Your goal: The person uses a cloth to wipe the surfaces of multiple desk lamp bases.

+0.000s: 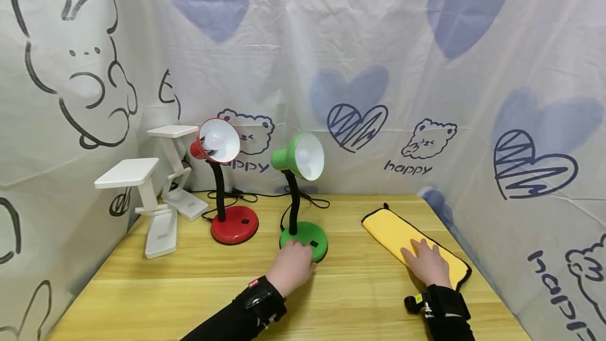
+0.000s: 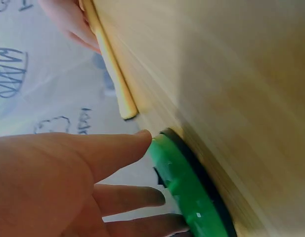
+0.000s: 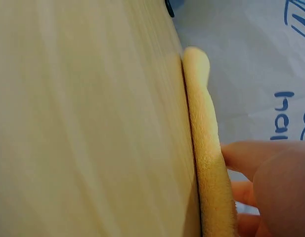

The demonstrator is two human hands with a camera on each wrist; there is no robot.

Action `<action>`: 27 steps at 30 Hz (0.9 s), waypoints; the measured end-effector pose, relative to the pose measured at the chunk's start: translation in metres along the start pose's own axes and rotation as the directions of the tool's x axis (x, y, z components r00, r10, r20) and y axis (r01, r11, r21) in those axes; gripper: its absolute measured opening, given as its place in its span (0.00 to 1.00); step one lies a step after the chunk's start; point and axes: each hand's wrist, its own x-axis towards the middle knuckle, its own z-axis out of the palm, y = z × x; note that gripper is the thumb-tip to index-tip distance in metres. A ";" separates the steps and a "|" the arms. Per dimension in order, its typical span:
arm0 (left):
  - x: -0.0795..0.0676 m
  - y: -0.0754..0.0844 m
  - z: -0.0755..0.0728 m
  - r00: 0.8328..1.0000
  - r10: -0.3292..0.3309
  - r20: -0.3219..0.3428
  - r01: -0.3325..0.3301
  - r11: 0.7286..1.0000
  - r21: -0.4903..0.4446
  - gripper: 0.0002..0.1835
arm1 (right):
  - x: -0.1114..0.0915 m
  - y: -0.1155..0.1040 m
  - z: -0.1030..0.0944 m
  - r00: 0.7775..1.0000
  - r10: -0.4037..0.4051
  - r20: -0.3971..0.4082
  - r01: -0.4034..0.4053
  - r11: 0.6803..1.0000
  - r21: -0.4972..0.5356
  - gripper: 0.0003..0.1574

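A green desk lamp [image 1: 304, 238] stands near the middle of the table, its black neck rising to a green shade with a white bulb. At the front of its base is my left hand [image 1: 292, 268]; in the left wrist view the thumb [image 2: 127, 148] reaches the base's rim and the other fingers extend over its top. On the right lies a folded yellow cloth [image 1: 393, 233] with black edging. My right hand [image 1: 428, 263] rests on it with fingers spread, and in the right wrist view the fingertips touch the cloth's upper face [image 3: 211, 148].
A red desk lamp [image 1: 235, 225] stands left of the green one. Two white folding lamps [image 1: 162, 233] stand farther left, one behind the other. Black cords [image 1: 255, 193] lie along the back of the wooden table [image 1: 350, 299]. Printed curtains [image 1: 369, 25] enclose the table's back and sides.
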 end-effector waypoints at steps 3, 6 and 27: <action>-0.006 0.001 -0.004 1.000 0.009 0.024 -0.008 0.999 -0.036 0.19 | -0.002 -0.007 -0.002 0.998 0.046 0.044 -0.046 0.999 -0.004 0.51; -0.007 -0.003 -0.010 0.997 0.013 0.075 -0.002 0.991 -0.133 0.17 | -0.005 -0.013 -0.007 0.996 0.062 0.063 -0.061 0.998 -0.022 0.54; 0.046 -0.095 -0.004 0.990 -0.067 0.120 0.134 0.659 -0.740 0.25 | 0.000 0.009 -0.027 0.997 0.067 0.035 -0.068 0.996 0.051 0.49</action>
